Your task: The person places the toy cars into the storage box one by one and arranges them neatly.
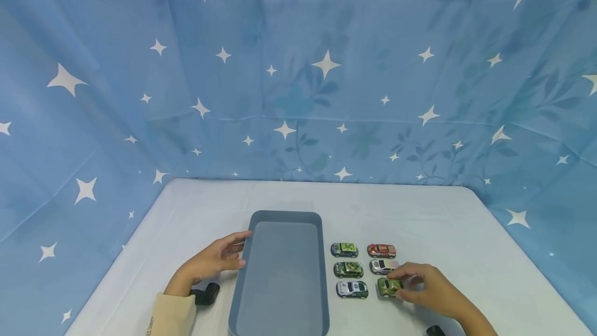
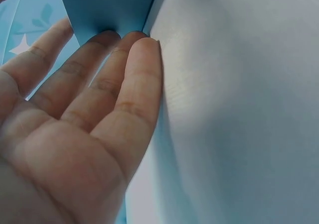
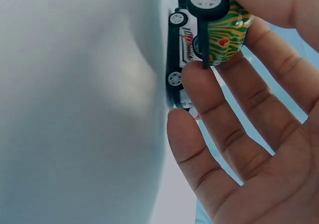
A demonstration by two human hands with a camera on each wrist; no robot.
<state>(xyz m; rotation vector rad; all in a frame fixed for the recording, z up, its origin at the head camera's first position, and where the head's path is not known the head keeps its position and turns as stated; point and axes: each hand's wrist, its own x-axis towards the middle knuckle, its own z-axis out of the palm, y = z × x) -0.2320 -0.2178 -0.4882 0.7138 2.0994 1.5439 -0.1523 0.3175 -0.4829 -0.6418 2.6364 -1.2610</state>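
My right hand (image 1: 431,288) pinches a green patterned toy car (image 1: 388,287) between thumb and fingers; the right wrist view shows orange-striped bodywork on the toy car (image 3: 227,40) and its wheels. Just behind it sits a white toy car (image 1: 383,266), with a red toy car (image 1: 381,250) farther back. My left hand (image 1: 212,259) is at the left side of a blue-grey tray (image 1: 240,274), its fingers loosely extended. In the left wrist view, fingertips (image 2: 144,47) touch the outer wall of the tray (image 2: 107,7).
Left of the held car stands a column of toy cars: a blue-green one (image 1: 344,250), a dark green one (image 1: 348,269) and a white-and-green one (image 1: 352,289). All rest on a white-covered table (image 1: 396,209). A blue star-patterned curtain (image 1: 298,92) hangs behind.
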